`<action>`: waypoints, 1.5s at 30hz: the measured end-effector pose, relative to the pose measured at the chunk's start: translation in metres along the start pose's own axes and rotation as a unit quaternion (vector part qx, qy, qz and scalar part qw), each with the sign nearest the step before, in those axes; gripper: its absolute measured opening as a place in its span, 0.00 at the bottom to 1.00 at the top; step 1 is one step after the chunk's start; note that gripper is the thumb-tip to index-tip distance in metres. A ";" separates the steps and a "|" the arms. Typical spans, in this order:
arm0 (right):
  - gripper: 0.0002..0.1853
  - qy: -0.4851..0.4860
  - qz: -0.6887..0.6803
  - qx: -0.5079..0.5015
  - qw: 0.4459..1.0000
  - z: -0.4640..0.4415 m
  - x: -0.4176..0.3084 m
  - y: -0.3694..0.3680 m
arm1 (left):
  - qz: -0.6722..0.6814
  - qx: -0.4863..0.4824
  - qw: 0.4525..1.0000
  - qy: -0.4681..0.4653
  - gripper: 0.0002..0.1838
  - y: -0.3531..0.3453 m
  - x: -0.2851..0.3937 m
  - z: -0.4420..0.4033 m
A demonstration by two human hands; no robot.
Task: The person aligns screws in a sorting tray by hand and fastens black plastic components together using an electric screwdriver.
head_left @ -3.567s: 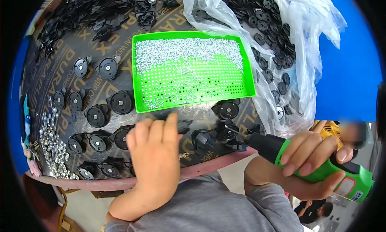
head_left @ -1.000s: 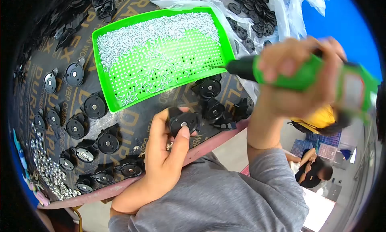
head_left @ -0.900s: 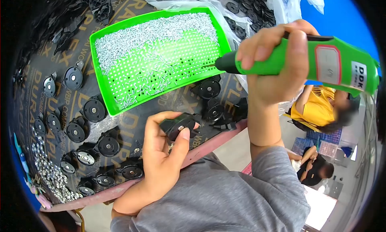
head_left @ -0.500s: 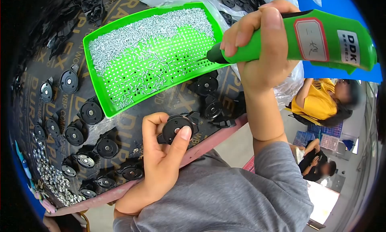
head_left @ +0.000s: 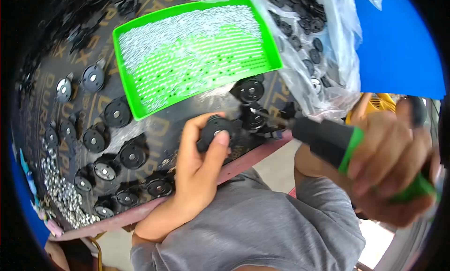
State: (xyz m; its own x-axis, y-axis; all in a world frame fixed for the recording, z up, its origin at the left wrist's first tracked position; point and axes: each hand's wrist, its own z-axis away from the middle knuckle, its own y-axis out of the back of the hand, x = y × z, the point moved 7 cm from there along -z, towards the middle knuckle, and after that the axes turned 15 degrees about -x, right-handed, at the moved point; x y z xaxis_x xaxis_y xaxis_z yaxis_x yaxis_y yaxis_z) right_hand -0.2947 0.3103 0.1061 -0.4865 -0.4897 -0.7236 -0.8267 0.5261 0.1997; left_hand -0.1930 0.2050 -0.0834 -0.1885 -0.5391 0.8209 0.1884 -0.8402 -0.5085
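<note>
My left hand (head_left: 199, 165) grips a round black plastic part (head_left: 213, 126) just above the near table edge. Its thumb presses near the middle of the part's face. In my right hand (head_left: 389, 158) is a green and black electric screwdriver (head_left: 322, 140), blurred by motion. The tool tilts, its tip pointing left toward the held part but apart from it, over other black parts (head_left: 255, 118) on the table. Behind the left hand stands a green perforated tray (head_left: 123, 74) with many small silver screws (head_left: 164, 29) heaped along its far side.
Several more round black parts (head_left: 132, 156) lie to the left, with a scatter of small shiny metal pieces (head_left: 70, 200) near the corner. A clear plastic bag (head_left: 344, 50) with black discs (head_left: 316, 45) is at the far right. Behind my right hand, a person in yellow (head_left: 380, 102) is partly visible.
My right hand has swung the screwdriver down and to the right, from beside the tray to near the table edge. My left hand and its part have shifted slightly up and right in view.
</note>
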 end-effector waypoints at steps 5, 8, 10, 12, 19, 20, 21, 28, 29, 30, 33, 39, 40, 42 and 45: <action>0.17 0.045 -0.019 0.023 0.999 0.007 0.003 -0.029 | -0.010 -0.018 0.999 -0.027 0.15 0.001 -0.002 0.000; 0.19 0.072 -0.020 0.021 0.997 0.009 0.015 -0.035 | -0.036 -0.024 0.998 -0.039 0.15 0.001 -0.002 -0.001; 0.19 0.118 -0.007 0.044 0.992 0.013 0.018 -0.038 | -0.026 -0.022 0.999 -0.037 0.15 0.001 -0.002 -0.001; 0.19 -0.055 -0.025 -0.146 0.987 -0.005 0.020 -0.048 | -0.019 -0.023 0.999 -0.040 0.14 0.000 -0.003 -0.001; 0.18 0.010 -0.009 -0.059 0.998 0.003 0.020 -0.041 | -0.031 -0.015 0.998 -0.052 0.14 0.001 -0.003 0.001; 0.17 0.008 -0.006 -0.067 0.998 0.003 0.020 -0.042 | -0.031 -0.016 0.998 -0.052 0.14 0.002 -0.003 0.001; 0.17 0.007 -0.005 -0.066 0.998 0.002 0.019 -0.044 | -0.052 -0.016 0.997 -0.054 0.14 0.002 -0.003 0.002; 0.18 0.076 -0.049 -0.044 0.995 0.006 0.031 -0.047 | -0.141 0.010 0.987 -0.081 0.13 0.003 0.003 0.003; 0.18 0.196 -0.077 0.024 0.977 0.015 0.026 -0.040 | -0.141 0.006 0.987 -0.082 0.13 0.002 0.003 0.003; 0.19 0.183 -0.085 0.004 0.979 0.012 0.024 -0.038 | -0.124 0.018 0.990 -0.063 0.13 0.004 0.000 0.003; 0.22 -0.041 -0.042 -0.111 0.992 -0.014 0.015 -0.019 | -0.103 0.023 0.993 -0.058 0.13 0.007 0.003 0.001; 0.12 -0.001 0.013 0.106 0.994 -0.004 0.093 0.032 | -0.075 0.057 0.993 -0.067 0.16 0.008 0.009 0.001; 0.11 -0.020 0.041 0.096 0.994 -0.005 0.097 0.027 | -0.041 0.056 0.995 -0.071 0.16 0.008 0.007 0.001; 0.08 -0.038 0.046 0.086 0.994 -0.003 0.105 0.025 | 0.010 0.045 0.995 -0.090 0.16 0.011 0.000 0.001; 0.09 -0.040 0.051 0.076 0.995 -0.004 0.109 0.023 | 0.059 0.050 0.992 -0.095 0.17 0.009 -0.001 0.001</action>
State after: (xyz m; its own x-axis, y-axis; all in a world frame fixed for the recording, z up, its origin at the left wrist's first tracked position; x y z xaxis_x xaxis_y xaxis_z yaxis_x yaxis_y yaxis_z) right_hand -0.3679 0.2663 0.0340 -0.5364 -0.3741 -0.7565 -0.7190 0.6719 0.1776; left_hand -0.1903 0.1981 -0.0887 0.0240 -0.6040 0.7966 0.2947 -0.7572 -0.5829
